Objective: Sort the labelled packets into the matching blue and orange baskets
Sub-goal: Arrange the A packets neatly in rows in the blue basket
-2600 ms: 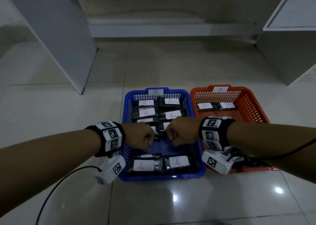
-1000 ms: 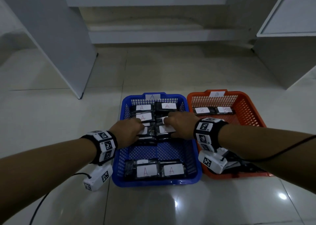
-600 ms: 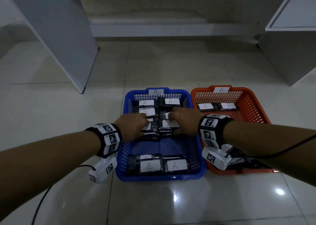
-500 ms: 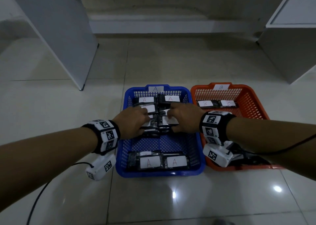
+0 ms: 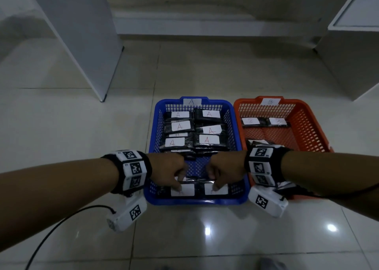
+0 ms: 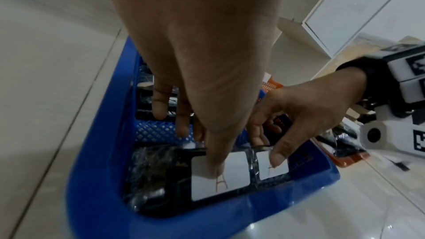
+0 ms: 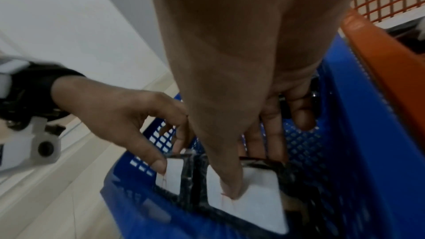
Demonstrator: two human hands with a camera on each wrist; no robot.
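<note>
Reaching down into the near end of the blue basket, both hands worked side by side over two packets lying against its front wall. The left hand had its thumb pressed on the white label of the left packet, with its fingers curled down behind the packet's far edge, so it pinched that packet. The right hand did the same to the right packet: thumb tip on the label, fingers hooked over the far edge. Both labels bore a red A, partly covered by the thumbs.

From the head view, with the basket's middle as the dial, the two gripped packets sat at 6 o'clock. A stack of more A packets filled the 12 o'clock half, in two columns, and bare blue mesh showed between the groups. A paper tag marked A stood on the far rim.

At 3 o'clock, touching the blue one, lay the orange basket with a tag marked B on its far rim. Two B packets lay side by side near its far wall. Other dark packets lay near its front, mostly hidden by the right wristband.

Both baskets sat on a glossy tiled floor, with white cabinets at 10 o'clock and 2 o'clock.
</note>
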